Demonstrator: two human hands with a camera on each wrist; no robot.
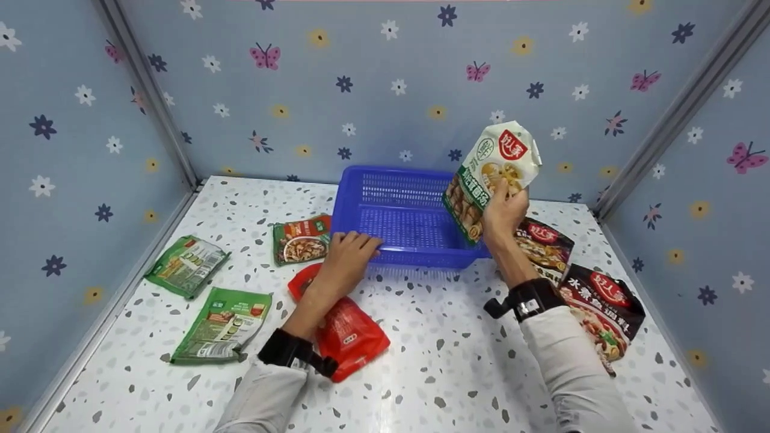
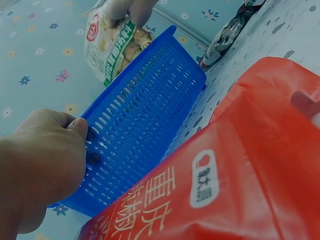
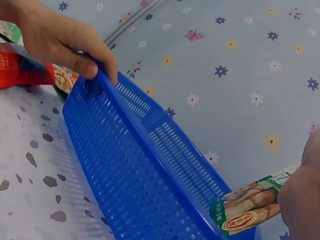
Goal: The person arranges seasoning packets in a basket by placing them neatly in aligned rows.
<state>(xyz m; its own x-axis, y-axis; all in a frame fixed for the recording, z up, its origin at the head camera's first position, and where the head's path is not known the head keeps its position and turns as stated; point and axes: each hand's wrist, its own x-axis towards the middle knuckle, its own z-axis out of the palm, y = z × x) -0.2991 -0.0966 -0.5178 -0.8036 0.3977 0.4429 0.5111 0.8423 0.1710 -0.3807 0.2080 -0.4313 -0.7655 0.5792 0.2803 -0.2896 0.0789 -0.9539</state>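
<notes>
A blue plastic basket (image 1: 421,257) with slotted walls stands at the back of the table. My left hand (image 1: 348,261) grips its near left rim, fingers over the edge and thumb outside, as the right wrist view shows. In my right hand (image 1: 505,213) is a white and green soup seasoning packet (image 1: 500,147) with mushrooms pictured on it. The packet is tilted, its lower end (image 3: 245,212) dipping past the rim at the basket's right end. Under my left forearm lies a red seasoning packet (image 1: 355,337), partly covered by the arm.
Left of the basket lie a red and green packet (image 1: 302,240) and two green packets (image 1: 187,264), (image 1: 225,325). Two dark seasoning packets (image 1: 544,246), (image 1: 604,307) lie on the right, beside my right forearm. Patterned panels (image 1: 397,90) enclose the speckled table (image 1: 433,373) at the back and sides.
</notes>
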